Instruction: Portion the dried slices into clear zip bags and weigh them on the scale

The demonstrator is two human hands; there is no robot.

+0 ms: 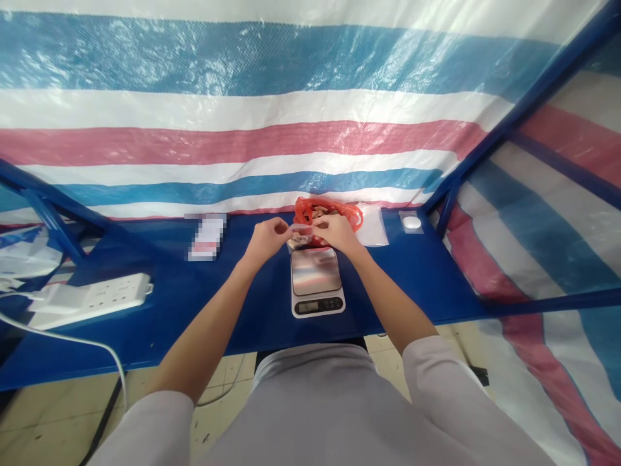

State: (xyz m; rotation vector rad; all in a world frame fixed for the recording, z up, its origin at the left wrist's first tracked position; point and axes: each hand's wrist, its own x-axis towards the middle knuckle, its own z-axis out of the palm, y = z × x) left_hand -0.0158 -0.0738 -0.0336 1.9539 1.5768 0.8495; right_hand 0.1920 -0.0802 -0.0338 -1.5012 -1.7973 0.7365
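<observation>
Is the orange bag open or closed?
Open. The orange bag has its mouth spread wide, and brown bits show inside. The left hand and right hand pinch a small clear bag in front of it.

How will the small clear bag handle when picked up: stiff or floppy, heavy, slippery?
Probably floppy: the small clear bag looks like thin film, pinched between the left hand and the right hand. Likely light, since fingertips alone carry it. It may slide on the shiny metal top of the scale.
</observation>
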